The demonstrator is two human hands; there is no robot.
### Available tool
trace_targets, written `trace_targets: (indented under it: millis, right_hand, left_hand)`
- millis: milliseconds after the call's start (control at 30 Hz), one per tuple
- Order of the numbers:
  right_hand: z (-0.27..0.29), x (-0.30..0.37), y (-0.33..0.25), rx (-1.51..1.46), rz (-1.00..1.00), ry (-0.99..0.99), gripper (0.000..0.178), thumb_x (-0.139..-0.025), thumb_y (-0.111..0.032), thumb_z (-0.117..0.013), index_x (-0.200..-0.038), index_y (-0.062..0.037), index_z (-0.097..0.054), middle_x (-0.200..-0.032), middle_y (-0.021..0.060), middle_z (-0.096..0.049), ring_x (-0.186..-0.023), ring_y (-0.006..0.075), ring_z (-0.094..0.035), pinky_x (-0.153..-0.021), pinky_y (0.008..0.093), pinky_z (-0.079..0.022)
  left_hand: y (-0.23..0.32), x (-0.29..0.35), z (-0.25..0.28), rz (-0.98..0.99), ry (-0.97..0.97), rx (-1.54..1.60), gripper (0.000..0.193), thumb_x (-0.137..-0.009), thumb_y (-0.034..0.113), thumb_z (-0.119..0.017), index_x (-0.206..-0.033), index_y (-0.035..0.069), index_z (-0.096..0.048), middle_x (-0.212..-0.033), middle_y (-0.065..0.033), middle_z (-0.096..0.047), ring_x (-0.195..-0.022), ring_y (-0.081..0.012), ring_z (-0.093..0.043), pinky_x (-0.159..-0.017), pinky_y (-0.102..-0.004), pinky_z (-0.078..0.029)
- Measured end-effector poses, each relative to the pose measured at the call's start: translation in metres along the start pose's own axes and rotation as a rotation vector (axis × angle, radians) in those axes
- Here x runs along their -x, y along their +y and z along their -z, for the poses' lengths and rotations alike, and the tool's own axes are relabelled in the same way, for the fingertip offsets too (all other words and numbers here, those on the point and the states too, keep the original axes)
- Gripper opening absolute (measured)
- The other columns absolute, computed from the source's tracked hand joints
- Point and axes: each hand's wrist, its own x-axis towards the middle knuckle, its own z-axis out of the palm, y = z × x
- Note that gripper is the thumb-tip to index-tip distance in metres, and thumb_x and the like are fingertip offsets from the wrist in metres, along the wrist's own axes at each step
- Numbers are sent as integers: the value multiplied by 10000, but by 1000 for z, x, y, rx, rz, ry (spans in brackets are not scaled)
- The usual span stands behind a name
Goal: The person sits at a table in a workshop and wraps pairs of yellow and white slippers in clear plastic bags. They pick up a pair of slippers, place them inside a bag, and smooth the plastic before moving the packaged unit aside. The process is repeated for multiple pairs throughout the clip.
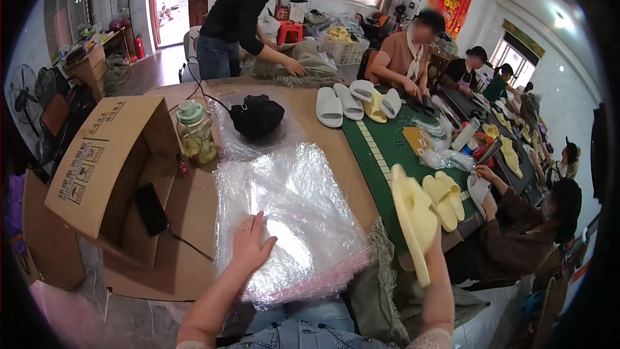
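Observation:
My left hand (251, 244) lies flat, fingers spread, on a thick stack of clear plastic bags (310, 200) with pinkish lower edges. On the right, my right hand (438, 257) holds up a pale yellow slide slipper (409, 213), tilted with its toe end toward me or away; I cannot tell which. Most of the right hand's fingers are hidden behind the slipper. Just beyond it, a pair of yellow slippers (443, 197) rests at the edge of the green mat (365, 178).
To the left stands an open cardboard box (106, 162) with a phone (152, 209) at its opening. Behind the bags are a glass jar (196, 134) and a black cloth item (257, 116). Grey slippers (329, 107) line the far side. Several co-workers surround the tables; one person (236, 16) leans over the far edge.

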Motion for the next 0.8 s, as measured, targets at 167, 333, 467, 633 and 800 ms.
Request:
trace_targets:
  millis: [167, 333, 467, 633, 800]
  right_hand:
    - [-51, 75, -18, 537, -135, -812, 359, -881, -151, -692, -1216, -32, -648, -1109, 53, -710, -1026, 139, -642, -892, 331, -506]
    - [-135, 63, 15, 956, 110, -957, 223, -844, -101, -584, -1041, -9, -633, -972, 212, -668, -910, 394, -646, -801, 433, -505]
    - [-187, 21, 34, 1065, 430, -494, 183, -816, -142, -597, -901, 20, -591, -902, 234, -656, -900, 422, -622, -804, 492, -492]
    - [-198, -28, 114, 1274, 343, -270, 227, -841, -219, -610, -922, -11, -568, -873, 196, -671, -843, 393, -651, -766, 491, -509]
    - [-181, -30, 149, 1125, 316, -147, 301, -837, -311, -633, -998, -61, -589, -850, 135, -689, -819, 345, -673, -724, 467, -523]
  left_hand:
    - [4, -1, 6, 20, -20, 11, 743, -863, 383, -667, -1438, -4, -399, -1322, -284, -520, -1230, -439, -473, -1046, -518, -338]
    - [4, -3, 9, -13, -30, 15, 739, -836, 359, -684, -1408, -29, -422, -1316, -280, -525, -1228, -442, -476, -1041, -509, -345]
    - [2, -9, 7, 47, -92, 90, 760, -791, 337, -720, -1382, -47, -435, -1279, -258, -547, -1183, -426, -500, -1018, -497, -366]
    - [1, -3, 3, -37, 11, 10, 727, -795, 326, -725, -1354, -54, -458, -1256, -264, -544, -1160, -429, -506, -1010, -491, -378]
    - [-2, -1, -2, -60, 33, 36, 731, -796, 323, -723, -1353, -65, -455, -1281, -270, -529, -1177, -433, -493, -1034, -500, -361]
